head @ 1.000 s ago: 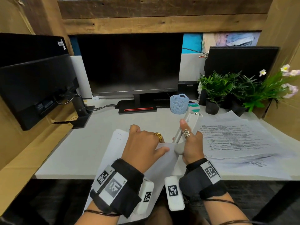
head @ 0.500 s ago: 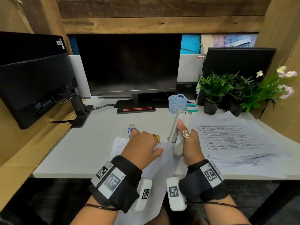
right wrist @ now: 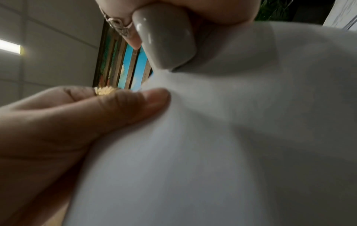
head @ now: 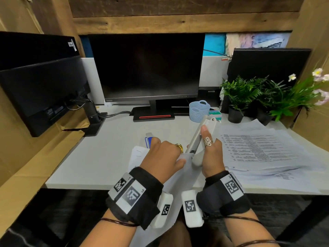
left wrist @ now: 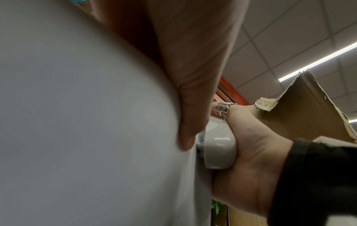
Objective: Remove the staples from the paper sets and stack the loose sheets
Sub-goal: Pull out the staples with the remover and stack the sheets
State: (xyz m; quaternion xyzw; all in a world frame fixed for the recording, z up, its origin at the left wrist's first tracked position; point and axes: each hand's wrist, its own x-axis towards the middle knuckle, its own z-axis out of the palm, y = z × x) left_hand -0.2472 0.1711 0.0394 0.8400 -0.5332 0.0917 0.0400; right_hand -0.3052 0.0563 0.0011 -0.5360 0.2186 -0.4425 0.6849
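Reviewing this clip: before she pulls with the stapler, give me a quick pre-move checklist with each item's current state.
1. Right hand grips the grey stapler: ok.
2. Left hand pinches the paper set near its corner: ok.
3. Stapler's rear end meets the paper corner: ok.
4. Staple actually caught: cannot tell, hidden.
5. Loose-sheet stack lies ready on the desk to the right: ok.
6. Sheets there squared: not ok, fanned.

Left hand (head: 163,158) pinching, thumb extended; right hand (head: 211,157) curled in grip, index finger straight
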